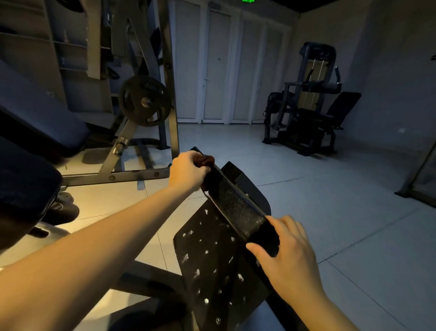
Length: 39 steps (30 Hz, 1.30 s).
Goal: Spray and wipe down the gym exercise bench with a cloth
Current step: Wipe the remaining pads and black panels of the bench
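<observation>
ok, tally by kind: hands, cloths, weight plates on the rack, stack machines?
hands: 2 (left hand grips cloth, right hand holds bench pad)
cloth: 1
weight plate on rack: 1
weight-stack machine: 1
total: 5

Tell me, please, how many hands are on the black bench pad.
2. The left hand grips a dark cloth at the far end of the bench pad; the right hand holds its near end.

Found no legible text, label, brand or number anywhere; glimpsed only a green lit sign [249, 1] at the top edge, cropped and unreadable.
</observation>
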Motion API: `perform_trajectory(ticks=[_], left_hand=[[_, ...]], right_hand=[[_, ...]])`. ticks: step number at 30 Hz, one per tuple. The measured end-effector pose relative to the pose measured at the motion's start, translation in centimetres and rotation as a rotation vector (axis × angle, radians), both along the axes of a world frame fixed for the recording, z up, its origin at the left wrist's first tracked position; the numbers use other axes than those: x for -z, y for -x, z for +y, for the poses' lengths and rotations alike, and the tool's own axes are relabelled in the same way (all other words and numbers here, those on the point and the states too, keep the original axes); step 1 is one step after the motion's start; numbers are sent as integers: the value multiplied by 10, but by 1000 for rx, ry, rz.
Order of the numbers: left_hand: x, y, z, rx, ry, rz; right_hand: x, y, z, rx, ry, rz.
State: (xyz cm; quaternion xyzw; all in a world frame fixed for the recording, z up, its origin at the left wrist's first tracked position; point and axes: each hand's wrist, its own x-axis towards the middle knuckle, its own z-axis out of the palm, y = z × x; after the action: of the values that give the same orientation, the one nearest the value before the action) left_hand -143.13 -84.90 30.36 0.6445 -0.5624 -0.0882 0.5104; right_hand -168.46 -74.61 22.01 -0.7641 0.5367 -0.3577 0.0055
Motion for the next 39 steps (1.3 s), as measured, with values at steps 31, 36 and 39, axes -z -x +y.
perform_trajectory(ticks=[31,36,39], left_hand=[[-6,52,87,254,85,260],[16,100,109,425,87,103],[28,100,144,595,73,86]], right_hand=[[2,19,32,-145,-379,-420],[-13,17,36,-161,-429,-768],[-21,23,40,-32,-382,-1025]])
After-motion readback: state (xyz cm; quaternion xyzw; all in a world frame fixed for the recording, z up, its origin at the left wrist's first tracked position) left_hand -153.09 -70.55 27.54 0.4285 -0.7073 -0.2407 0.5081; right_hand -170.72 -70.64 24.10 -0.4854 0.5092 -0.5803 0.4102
